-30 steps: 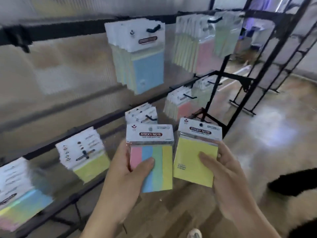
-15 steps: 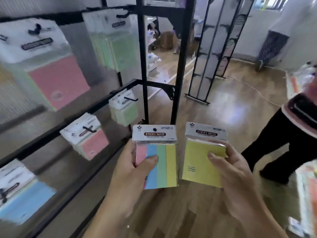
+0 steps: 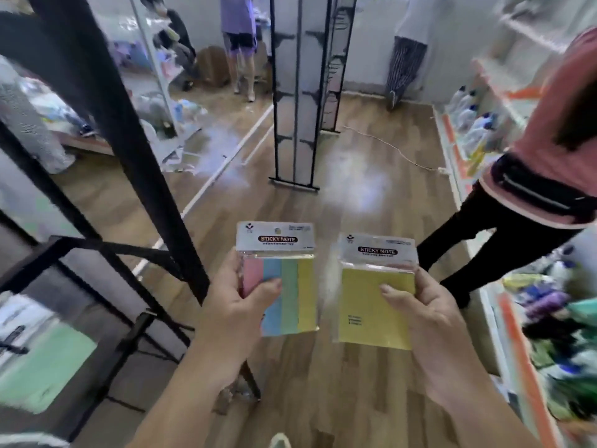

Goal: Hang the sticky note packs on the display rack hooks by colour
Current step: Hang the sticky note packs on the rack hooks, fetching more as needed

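Holding two packs up side by side, just apart, over the floor: the left hand pinches the striped pack, thumb pressed on its pink and blue front, fingers curled behind its left edge. The right hand grips the yellow pack, thumb flat on the face, fingers wrapped behind the right edge. Off left stands the black rack, a blurred green pack hanging low on it, and a person in pink stands at right.
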{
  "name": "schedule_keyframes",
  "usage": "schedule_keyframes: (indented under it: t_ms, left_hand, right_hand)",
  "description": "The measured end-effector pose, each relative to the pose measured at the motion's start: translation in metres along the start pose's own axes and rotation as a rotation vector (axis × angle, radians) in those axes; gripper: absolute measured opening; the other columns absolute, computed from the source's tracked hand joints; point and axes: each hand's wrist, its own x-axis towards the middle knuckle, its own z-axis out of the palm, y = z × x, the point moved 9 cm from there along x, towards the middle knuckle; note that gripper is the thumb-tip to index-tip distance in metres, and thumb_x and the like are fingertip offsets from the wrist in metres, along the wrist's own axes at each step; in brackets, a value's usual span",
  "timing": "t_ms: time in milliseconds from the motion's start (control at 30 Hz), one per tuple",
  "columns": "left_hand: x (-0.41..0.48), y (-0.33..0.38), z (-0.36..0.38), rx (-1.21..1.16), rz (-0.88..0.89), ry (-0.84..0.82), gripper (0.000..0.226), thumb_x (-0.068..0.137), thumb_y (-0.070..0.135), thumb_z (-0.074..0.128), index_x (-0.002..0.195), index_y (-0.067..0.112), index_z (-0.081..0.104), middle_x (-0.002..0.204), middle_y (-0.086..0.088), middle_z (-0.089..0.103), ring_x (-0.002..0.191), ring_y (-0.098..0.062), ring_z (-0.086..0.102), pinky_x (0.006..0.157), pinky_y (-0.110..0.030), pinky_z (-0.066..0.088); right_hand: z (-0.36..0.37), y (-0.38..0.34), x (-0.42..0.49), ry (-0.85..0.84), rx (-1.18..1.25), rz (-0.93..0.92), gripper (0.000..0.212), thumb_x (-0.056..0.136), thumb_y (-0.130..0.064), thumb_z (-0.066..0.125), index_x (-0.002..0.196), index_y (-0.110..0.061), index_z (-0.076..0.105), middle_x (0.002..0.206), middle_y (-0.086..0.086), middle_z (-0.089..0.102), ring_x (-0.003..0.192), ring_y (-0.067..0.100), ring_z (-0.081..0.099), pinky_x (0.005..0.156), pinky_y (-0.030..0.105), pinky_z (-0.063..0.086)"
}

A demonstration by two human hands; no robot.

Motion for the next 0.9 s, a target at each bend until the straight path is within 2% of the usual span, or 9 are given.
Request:
schedule_keyframes:
  t_ms: [67,167,267,367,500,667,800,900]
  left_hand:
    - [0.037,0.0,0.019,-0.02,-0.011,-0.054,0.034,0.078,0.015,0.065,0.102,0.037,0.063,0.096,0.006,0.074,0.089,-0.017,0.071,0.075,-0.039,0.056]
    - [0.087,-0.005,0.047,-0.02,-0.017,-0.106,0.035,0.076,0.016,0.063,0.107,0.031,0.06,0.093,0.006,0.074,0.082,-0.015,0.071,0.062,-0.031,0.057]
    - [0.134,-0.017,0.073,-0.011,-0.034,-0.123,0.035,0.074,0.019,0.06,0.107,0.031,0.061,0.095,0.003,0.074,0.083,-0.017,0.071,0.065,-0.034,0.058]
    - [0.18,-0.026,0.098,-0.02,-0.052,-0.126,0.033,0.075,0.02,0.06,0.1,0.04,0.064,0.096,0.003,0.074,0.084,-0.017,0.071,0.071,-0.041,0.057]
    - [0.26,-0.024,0.132,-0.018,-0.041,-0.062,0.034,0.075,0.02,0.06,0.096,0.045,0.066,0.1,0.004,0.074,0.09,-0.019,0.071,0.079,-0.047,0.057]
    - [0.349,-0.004,0.173,0.001,0.0,0.023,0.037,0.073,0.021,0.059,0.107,0.035,0.062,0.098,0.006,0.074,0.087,-0.016,0.071,0.074,-0.041,0.058]
    - [0.416,-0.001,0.195,-0.023,-0.003,0.062,0.038,0.073,0.021,0.059,0.109,0.034,0.062,0.098,0.004,0.074,0.087,-0.016,0.071,0.067,-0.034,0.059]
    - [0.473,-0.006,0.205,-0.037,-0.008,0.111,0.037,0.072,0.022,0.058,0.108,0.033,0.062,0.094,0.005,0.074,0.081,-0.014,0.071,0.057,-0.025,0.055]
  right_hand:
    - [-0.01,-0.01,0.027,0.054,-0.009,-0.018,0.026,0.087,-0.01,0.062,0.104,-0.029,0.07,0.096,0.0,0.075,0.087,0.02,0.071,0.086,0.045,0.052]
    - [-0.028,-0.016,0.065,0.119,-0.043,-0.022,0.03,0.095,-0.007,0.053,0.11,-0.029,0.067,0.098,-0.003,0.075,0.091,0.019,0.071,0.083,0.039,0.054]
    - [-0.045,-0.013,0.11,0.155,-0.01,0.009,0.026,0.097,-0.011,0.051,0.109,-0.029,0.066,0.096,-0.003,0.075,0.089,0.019,0.072,0.077,0.036,0.055]
    - [-0.06,-0.008,0.159,0.182,-0.004,0.034,0.024,0.098,-0.014,0.05,0.106,-0.03,0.066,0.095,0.0,0.075,0.087,0.02,0.072,0.073,0.039,0.057]
    - [-0.084,-0.017,0.253,0.132,0.033,0.057,0.025,0.097,-0.011,0.051,0.113,-0.024,0.064,0.096,0.003,0.075,0.086,0.022,0.073,0.061,0.032,0.057]
    - [-0.12,-0.061,0.37,0.057,0.056,0.042,0.025,0.096,-0.008,0.052,0.115,-0.019,0.061,0.087,0.003,0.074,0.072,0.019,0.071,0.05,0.031,0.054]
    - [-0.138,-0.095,0.462,0.025,0.037,-0.01,0.023,0.095,-0.008,0.053,0.114,-0.02,0.06,0.088,0.002,0.072,0.074,0.02,0.068,0.05,0.031,0.053]
    - [-0.136,-0.101,0.523,-0.01,0.031,-0.01,0.024,0.094,-0.007,0.055,0.113,-0.021,0.06,0.092,0.002,0.072,0.079,0.021,0.067,0.062,0.037,0.054]
